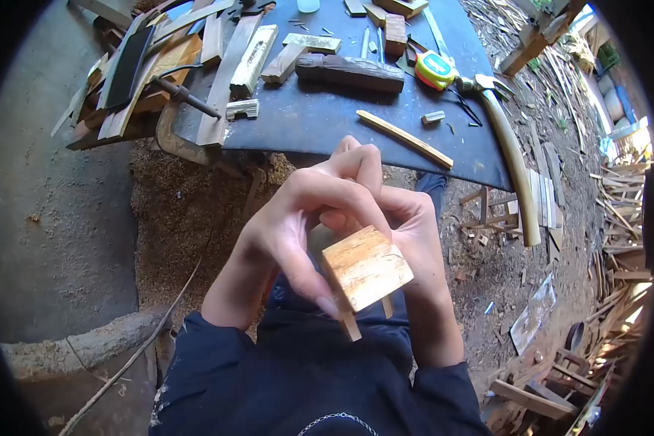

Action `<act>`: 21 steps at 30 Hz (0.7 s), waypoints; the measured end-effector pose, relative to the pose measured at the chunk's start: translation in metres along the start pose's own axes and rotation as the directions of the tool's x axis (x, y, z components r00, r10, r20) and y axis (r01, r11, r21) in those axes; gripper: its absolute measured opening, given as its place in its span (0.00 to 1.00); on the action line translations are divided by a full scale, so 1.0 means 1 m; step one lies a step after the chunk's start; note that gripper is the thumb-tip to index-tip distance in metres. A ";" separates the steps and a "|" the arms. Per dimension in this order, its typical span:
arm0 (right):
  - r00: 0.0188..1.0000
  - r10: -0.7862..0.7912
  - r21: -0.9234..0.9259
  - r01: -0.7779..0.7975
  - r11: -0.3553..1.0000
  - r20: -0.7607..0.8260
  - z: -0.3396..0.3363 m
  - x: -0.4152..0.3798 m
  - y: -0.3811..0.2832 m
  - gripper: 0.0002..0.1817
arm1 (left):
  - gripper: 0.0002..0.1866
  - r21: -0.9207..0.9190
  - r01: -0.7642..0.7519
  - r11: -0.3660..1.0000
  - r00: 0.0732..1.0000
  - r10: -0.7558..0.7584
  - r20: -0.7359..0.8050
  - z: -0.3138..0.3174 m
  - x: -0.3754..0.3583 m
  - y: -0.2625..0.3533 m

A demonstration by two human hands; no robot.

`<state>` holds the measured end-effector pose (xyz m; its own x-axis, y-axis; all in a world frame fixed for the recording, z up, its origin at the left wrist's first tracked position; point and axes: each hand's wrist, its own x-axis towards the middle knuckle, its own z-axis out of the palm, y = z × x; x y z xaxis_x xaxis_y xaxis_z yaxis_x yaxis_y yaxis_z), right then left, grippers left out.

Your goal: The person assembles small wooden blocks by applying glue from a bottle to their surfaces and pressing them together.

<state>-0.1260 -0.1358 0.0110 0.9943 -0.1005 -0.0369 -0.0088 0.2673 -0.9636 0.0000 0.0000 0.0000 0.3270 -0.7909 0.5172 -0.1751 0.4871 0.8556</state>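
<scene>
Close to my chest is a small pale wooden block with thin legs, shaped like a miniature stool. Its flat top faces up toward me, tilted, and two legs show below. My left hand is closed on it, with the thumb along its left side. My right hand is closed behind its right side, fingers crossing near those of the left. The fingertips and the far side of the piece are mostly hidden. Beyond my hands, a thin wooden strip lies at the table's near edge.
On the dark table lie a wooden plane-like block, a tape measure, a hammer overhanging the right edge, and several offcuts. A metal clamp grips the left corner by stacked boards. Wood scraps cover the ground.
</scene>
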 end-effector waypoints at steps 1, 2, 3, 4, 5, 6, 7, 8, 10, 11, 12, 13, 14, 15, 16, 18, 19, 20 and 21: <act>1.000 -0.004 0.013 0.004 1.000 -0.001 -0.002 0.000 0.003 0.14 | 0.36 0.004 0.007 1.000 1.000 -0.007 -0.009 0.002 0.000 -0.002; 1.000 -0.008 0.026 0.008 1.000 -0.004 -0.005 0.000 0.005 0.14 | 0.36 -0.013 0.007 1.000 1.000 -0.008 -0.023 0.003 -0.001 -0.001; 0.999 -0.033 -0.040 0.033 0.999 -0.003 -0.004 0.000 0.002 0.14 | 0.36 -0.030 0.008 1.000 0.999 -0.009 -0.036 0.003 -0.003 -0.003; 0.997 -0.071 -0.066 0.071 0.995 0.001 -0.003 0.000 0.003 0.13 | 0.37 -0.040 0.029 0.999 0.999 -0.031 -0.037 0.002 -0.004 -0.001; 0.994 -0.109 -0.093 0.109 0.990 0.003 -0.003 0.001 0.005 0.13 | 0.37 -0.064 0.021 0.998 0.999 -0.023 -0.023 0.000 -0.006 -0.001; 0.988 -0.153 -0.170 0.153 0.973 0.010 -0.004 0.001 0.007 0.13 | 0.37 -0.089 0.014 0.996 1.000 -0.015 -0.009 -0.002 -0.007 -0.001; 0.980 -0.196 -0.252 0.195 0.948 0.021 -0.009 0.002 0.007 0.13 | 0.38 -0.128 -0.027 0.991 0.999 0.029 0.017 -0.007 -0.007 -0.007; 0.971 -0.238 -0.331 0.236 0.914 0.036 -0.011 0.002 0.008 0.13 | 0.39 -0.168 -0.065 0.984 0.997 0.073 0.041 -0.012 -0.008 -0.015; 0.974 -0.226 -0.389 0.197 0.900 -0.028 -0.008 0.000 0.003 0.11 | 0.39 -0.288 -0.120 0.950 0.992 0.128 0.009 -0.017 -0.011 -0.032; 0.974 -0.220 -0.416 0.176 0.892 -0.060 -0.006 -0.001 -0.001 0.11 | 0.39 -0.344 -0.137 0.929 0.990 0.138 -0.022 -0.015 -0.013 -0.037; 0.974 -0.219 -0.491 0.162 0.856 -0.059 -0.006 -0.003 -0.010 0.09 | 0.39 -0.384 -0.140 0.913 0.990 0.129 -0.053 -0.016 -0.015 -0.041; 0.967 -0.245 -0.507 0.176 0.844 -0.072 -0.008 -0.002 -0.006 0.09 | 0.40 -0.400 -0.126 0.908 0.992 0.105 -0.074 -0.018 -0.016 -0.044; 0.963 -0.255 -0.514 0.177 0.839 -0.084 -0.009 -0.003 -0.006 0.09 | 0.40 -0.395 -0.101 0.913 0.993 0.067 -0.100 -0.020 -0.018 -0.045; 0.959 -0.266 -0.521 0.180 0.835 -0.095 -0.010 -0.003 -0.006 0.09 | 0.40 -0.392 -0.066 0.917 0.993 0.022 -0.115 -0.023 -0.020 -0.043; 0.951 -0.291 -0.502 0.203 0.841 -0.101 -0.012 -0.003 -0.004 0.09 | 0.40 -0.391 -0.031 0.920 0.991 -0.022 -0.130 -0.026 -0.022 -0.042; 0.934 -0.337 -0.462 0.249 0.852 -0.119 -0.016 -0.004 0.000 0.09 | 0.39 -0.393 0.047 0.918 0.973 -0.130 -0.189 -0.029 -0.027 -0.036; 0.926 -0.357 -0.480 0.258 0.838 -0.126 -0.016 -0.005 -0.001 0.09 | 0.38 -0.382 0.014 0.924 0.977 -0.094 -0.191 -0.034 -0.026 -0.038; 0.916 -0.378 -0.499 0.267 0.824 -0.134 -0.015 -0.006 -0.004 0.09 | 0.42 -0.333 0.056 0.941 0.968 -0.133 -0.212 -0.035 -0.026 -0.034; 0.906 -0.398 -0.519 0.274 0.810 -0.143 -0.015 -0.007 -0.005 0.09 | 0.46 -0.286 0.100 0.953 0.957 -0.171 -0.233 -0.034 -0.024 -0.029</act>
<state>-0.1347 -0.1510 0.0124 0.8894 -0.3340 0.3121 0.2096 -0.3088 -0.9277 0.0288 0.0174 -0.0382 0.5591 -0.7542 0.3443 0.1318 0.4909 0.8612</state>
